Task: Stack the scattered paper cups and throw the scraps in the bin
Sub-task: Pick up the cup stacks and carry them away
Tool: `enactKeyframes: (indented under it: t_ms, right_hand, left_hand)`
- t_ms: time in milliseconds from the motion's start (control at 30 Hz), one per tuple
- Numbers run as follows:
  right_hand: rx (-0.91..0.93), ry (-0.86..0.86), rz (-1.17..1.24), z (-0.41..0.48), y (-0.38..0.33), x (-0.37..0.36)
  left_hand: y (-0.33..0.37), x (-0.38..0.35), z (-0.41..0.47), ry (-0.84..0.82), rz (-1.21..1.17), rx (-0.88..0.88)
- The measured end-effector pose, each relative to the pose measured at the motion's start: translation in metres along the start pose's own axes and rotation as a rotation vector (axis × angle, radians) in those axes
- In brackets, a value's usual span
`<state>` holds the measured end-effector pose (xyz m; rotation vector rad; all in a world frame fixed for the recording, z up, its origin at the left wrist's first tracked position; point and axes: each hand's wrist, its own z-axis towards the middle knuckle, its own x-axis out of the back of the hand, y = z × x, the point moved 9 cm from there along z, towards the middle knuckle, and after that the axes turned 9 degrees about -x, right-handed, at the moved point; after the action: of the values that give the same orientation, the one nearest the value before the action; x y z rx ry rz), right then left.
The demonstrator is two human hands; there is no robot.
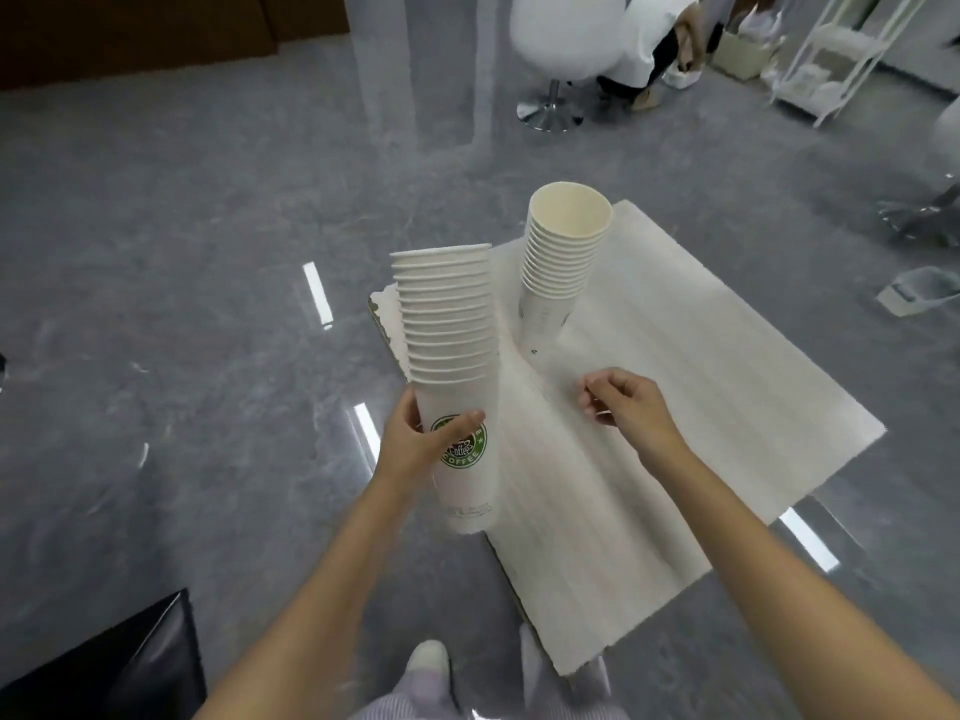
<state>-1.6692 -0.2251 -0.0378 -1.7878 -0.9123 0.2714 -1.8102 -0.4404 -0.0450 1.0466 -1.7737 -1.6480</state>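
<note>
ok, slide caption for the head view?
Left hand holds one cup stack; second stack stands on the table.

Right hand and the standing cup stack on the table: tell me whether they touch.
Apart. The head view shows bare tabletop between the right hand and the base of the standing cup stack.

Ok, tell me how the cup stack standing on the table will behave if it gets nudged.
The standing stack is tall on a narrow base and already leans, so it would probably tip rather than slide. Being thin paper, it likely weighs little, so a light push could topple it. Once down on the table, its round walls may let it roll.
</note>
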Motion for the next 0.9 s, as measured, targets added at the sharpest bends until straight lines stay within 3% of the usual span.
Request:
enactKeyframes:
  t_ms: [267, 400, 533, 900]
  right_hand:
    - [0.11, -0.15, -0.288, 0.129, -0.027, 0.017]
    - [0.32, -0.388, -0.436, 0.16, -0.052, -0.011]
    - [0.322, -0.557, -0.468, 0.177, -0.055, -0.031]
    - [0.45, -0.621, -0.43, 0.179, -0.055, -0.041]
  left_hand:
    - [-0.021, -0.03, 0.04, 0.232, -0.003, 0.051]
    - [-0.028, -0.037, 0.049, 0.326, -0.003, 0.059]
    - [-0.033, -0.039, 0.052, 0.399, 0.033, 0.075]
    - [-0.036, -0.049, 0.052, 0.484, 0.029, 0.081]
